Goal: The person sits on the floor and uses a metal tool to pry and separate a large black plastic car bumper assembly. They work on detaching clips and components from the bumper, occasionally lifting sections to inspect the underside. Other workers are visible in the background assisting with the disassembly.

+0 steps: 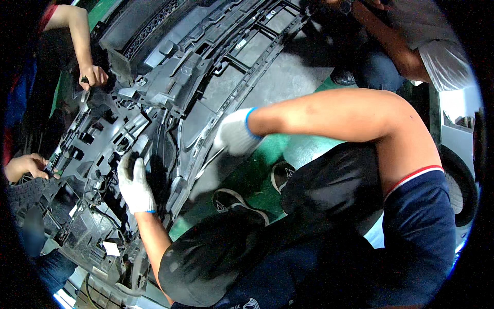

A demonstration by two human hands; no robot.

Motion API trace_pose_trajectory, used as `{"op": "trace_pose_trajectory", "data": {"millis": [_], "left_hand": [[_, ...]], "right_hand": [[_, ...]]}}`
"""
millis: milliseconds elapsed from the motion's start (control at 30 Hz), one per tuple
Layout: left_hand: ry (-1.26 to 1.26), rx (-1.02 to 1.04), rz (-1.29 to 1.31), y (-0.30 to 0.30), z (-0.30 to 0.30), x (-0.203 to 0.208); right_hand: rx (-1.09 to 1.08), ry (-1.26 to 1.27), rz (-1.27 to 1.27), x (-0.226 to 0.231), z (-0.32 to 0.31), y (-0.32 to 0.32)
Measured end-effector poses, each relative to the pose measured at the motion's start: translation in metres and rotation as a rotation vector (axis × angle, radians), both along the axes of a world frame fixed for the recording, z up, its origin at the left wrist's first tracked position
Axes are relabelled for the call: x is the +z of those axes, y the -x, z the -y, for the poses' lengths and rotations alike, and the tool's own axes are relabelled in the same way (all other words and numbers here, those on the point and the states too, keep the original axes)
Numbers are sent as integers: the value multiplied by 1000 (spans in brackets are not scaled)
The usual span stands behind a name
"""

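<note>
A large black plastic car bumper assembly [175,87] stretches diagonally through the left half of the head view, its inner side with clips, ribs and cables showing. My left hand [135,183], in a white knit glove with a blue cuff, rests on it with the fingers stretched out and apart. At its near edge is my right hand [237,133], gloved the same way and smeared by motion. Its fingers are turned away and hidden. A thin light-coloured strip [210,164] runs down from below that hand along the edge; whether the hand holds it is not visible.
At the left, another person's two bare hands, one above [92,76] and one below [32,167], grip the bumper's far end. A third person [391,56] is at the upper right. A tyre [458,185] stands at the right. My shoes [231,200] are on the green floor [198,219].
</note>
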State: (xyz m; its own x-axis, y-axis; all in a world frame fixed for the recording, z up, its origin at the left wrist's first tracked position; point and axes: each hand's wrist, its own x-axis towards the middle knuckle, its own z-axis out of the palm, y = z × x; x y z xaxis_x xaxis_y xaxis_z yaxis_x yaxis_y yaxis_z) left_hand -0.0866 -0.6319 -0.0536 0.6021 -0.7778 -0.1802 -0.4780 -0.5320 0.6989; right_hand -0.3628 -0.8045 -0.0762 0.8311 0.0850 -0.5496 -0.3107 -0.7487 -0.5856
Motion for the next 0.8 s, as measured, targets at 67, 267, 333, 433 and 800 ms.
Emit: {"op": "trace_pose_trajectory", "data": {"millis": [67,267,333,433,800], "left_hand": [[-42,-59,17,1,-14,18],[-40,96,-101,17,-67,110],[32,120,-131,23,-88,138],[-29,63,202,25,-106,196],[-185,529,382,-18,-232,221]], "right_hand": [[-107,68,-9,-13,30,35],[-424,-35,87,-34,54,61],[-438,-114,185,-24,46,39],[-344,-111,355,-22,34,0],[156,-72,279,-72,-38,-143]]}}
